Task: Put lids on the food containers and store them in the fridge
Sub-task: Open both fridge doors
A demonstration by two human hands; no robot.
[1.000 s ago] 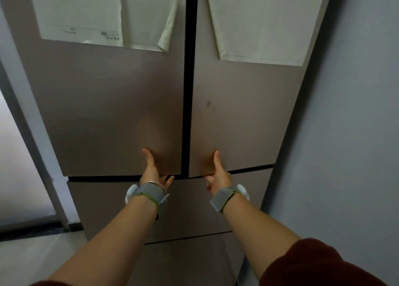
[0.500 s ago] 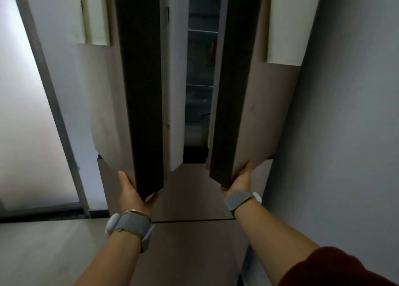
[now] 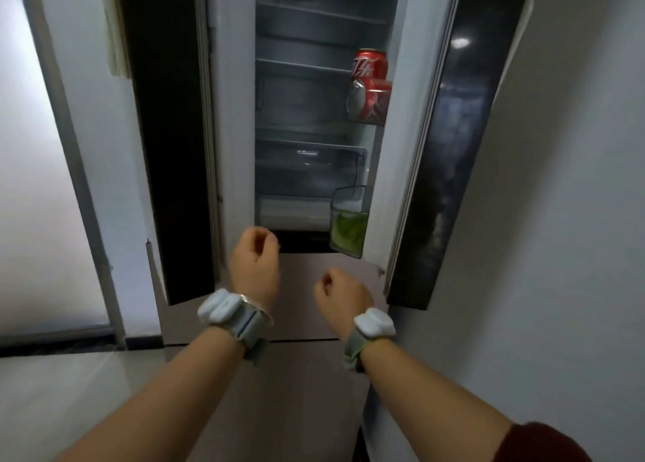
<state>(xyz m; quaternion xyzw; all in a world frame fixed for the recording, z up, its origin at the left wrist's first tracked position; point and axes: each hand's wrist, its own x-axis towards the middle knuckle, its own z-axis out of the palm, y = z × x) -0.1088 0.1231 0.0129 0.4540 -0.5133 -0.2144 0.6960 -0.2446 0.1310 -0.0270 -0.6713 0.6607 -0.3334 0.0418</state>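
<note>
The fridge stands in front of me with both upper doors swung wide, the left door [image 3: 167, 140] and the right door [image 3: 450, 154]. Its dim inside shows bare glass shelves [image 3: 307, 67] and a clear drawer [image 3: 307, 168]. My left hand [image 3: 256, 262] hovers loosely curled before the opening, holding nothing. My right hand [image 3: 340, 292] is curled the same way, a little lower and to the right, also with nothing in it. No food containers or lids are in view.
Red soda cans [image 3: 370, 77] sit in the right door's rack, and a clear bin with something green [image 3: 349, 227] hangs lower on that door. Brown lower drawers [image 3: 300, 322] are closed. A grey wall [image 3: 558, 252] stands close on the right; a frosted door [image 3: 38, 182] on the left.
Both fridge doors swung from closed to wide open. My hands let go of the door bottoms and now hang free in front of the opening.
</note>
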